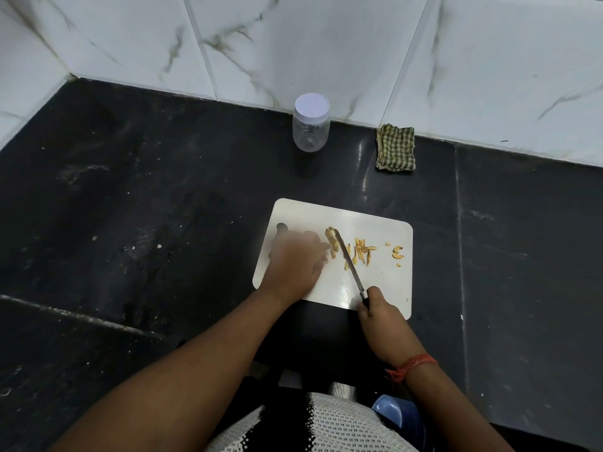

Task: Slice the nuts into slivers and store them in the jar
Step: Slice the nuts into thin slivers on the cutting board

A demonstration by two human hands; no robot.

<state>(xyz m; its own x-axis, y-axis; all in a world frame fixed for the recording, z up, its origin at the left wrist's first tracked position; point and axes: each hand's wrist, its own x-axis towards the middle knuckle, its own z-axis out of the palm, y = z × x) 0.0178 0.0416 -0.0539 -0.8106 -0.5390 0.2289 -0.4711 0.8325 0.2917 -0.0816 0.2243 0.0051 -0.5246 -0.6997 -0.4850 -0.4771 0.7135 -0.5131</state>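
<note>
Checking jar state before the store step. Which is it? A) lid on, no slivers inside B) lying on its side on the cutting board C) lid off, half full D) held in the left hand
A: the clear plastic jar stands upright by the wall with its white lid on and looks empty, while the nut slivers lie on the cutting board.

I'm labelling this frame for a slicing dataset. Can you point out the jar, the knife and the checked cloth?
jar (pixel 310 132): head view, on its clear plastic side wall.
knife (pixel 348 263): head view, on the middle of the blade.
checked cloth (pixel 395 149): head view, on the middle of the folded fabric.
</note>
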